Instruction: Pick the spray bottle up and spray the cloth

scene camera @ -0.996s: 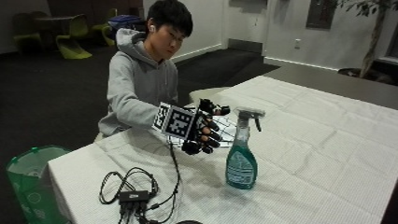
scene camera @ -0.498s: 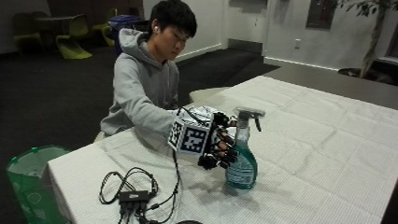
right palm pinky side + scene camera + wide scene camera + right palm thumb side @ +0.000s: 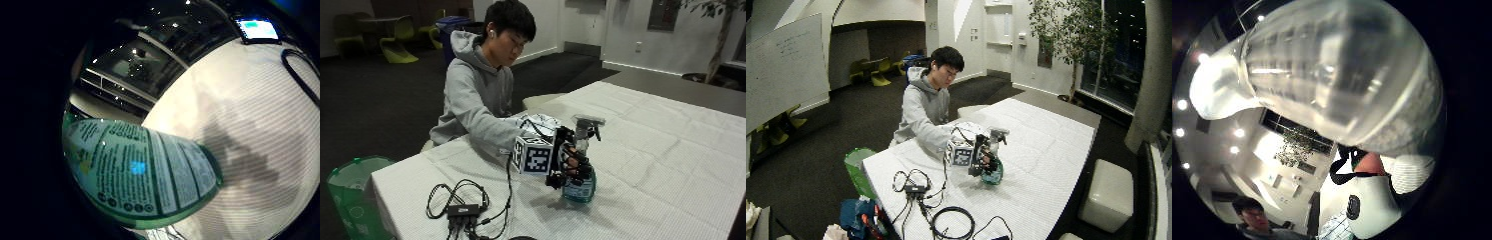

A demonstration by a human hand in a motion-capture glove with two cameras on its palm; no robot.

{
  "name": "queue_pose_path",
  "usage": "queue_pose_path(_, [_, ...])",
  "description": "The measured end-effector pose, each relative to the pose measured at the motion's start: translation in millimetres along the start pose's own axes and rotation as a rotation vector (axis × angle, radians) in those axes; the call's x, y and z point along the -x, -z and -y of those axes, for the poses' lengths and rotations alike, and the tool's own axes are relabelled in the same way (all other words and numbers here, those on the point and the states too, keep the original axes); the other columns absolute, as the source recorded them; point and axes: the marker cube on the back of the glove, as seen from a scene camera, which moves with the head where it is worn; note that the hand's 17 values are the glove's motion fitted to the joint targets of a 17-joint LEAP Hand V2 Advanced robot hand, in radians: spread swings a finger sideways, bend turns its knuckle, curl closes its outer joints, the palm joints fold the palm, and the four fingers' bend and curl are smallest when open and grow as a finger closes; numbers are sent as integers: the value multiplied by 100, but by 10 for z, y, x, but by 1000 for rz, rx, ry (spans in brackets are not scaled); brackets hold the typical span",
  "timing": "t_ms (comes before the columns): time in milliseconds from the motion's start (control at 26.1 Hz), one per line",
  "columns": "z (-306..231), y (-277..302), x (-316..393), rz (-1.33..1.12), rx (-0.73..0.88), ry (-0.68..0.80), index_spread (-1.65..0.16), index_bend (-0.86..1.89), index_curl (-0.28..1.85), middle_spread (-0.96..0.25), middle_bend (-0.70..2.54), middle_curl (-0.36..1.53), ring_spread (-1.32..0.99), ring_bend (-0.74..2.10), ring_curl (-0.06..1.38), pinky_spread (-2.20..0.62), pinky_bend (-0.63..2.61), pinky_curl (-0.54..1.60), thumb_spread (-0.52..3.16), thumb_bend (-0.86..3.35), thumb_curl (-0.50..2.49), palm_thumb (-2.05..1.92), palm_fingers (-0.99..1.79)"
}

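Outside view: a person in a grey hoodie (image 3: 476,102) sits at a table (image 3: 666,145) covered with a white cloth. The gloved right hand (image 3: 569,162) is at the spray bottle (image 3: 581,186), fingers curled round its neck and upper body from the person's side. The bottle stands upright on the cloth, near the table's front edge; its green-blue lower body shows below the hand and its pale trigger head (image 3: 586,122) shows above it. Whether the base touches the cloth or is just off it, I cannot tell. A bundle of black cable with a small box (image 3: 463,210) lies on the cloth, apart from the bottle, toward the table's near corner. A green bin (image 3: 350,195) stands on the floor beside that corner.

Wide outside view: same layout. The hand (image 3: 982,157) is closed about the bottle (image 3: 993,176) near the near end of the long table (image 3: 1059,150). More cable loops (image 3: 952,222) lie on the cloth at the near edge. A tree in a pot (image 3: 1069,35) stands by the window beyond the far end.

Little finger side palm view: the bottle's printed label (image 3: 145,170) fills much of the picture, close to the palm, with striped white cloth (image 3: 250,125) behind it.

Thumb side palm view: the pale ribbed trigger head (image 3: 1332,65) is very close to the palm. A fingertip (image 3: 1369,164) shows below it.
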Motion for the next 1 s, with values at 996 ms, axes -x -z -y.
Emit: queue_pose_path(996, [255, -279, 112, 15, 35, -40, -28, 13, 24, -4, 28, 37, -1, 53, 35, 21, 41, 34, 92, -2, 35, 71, 65])
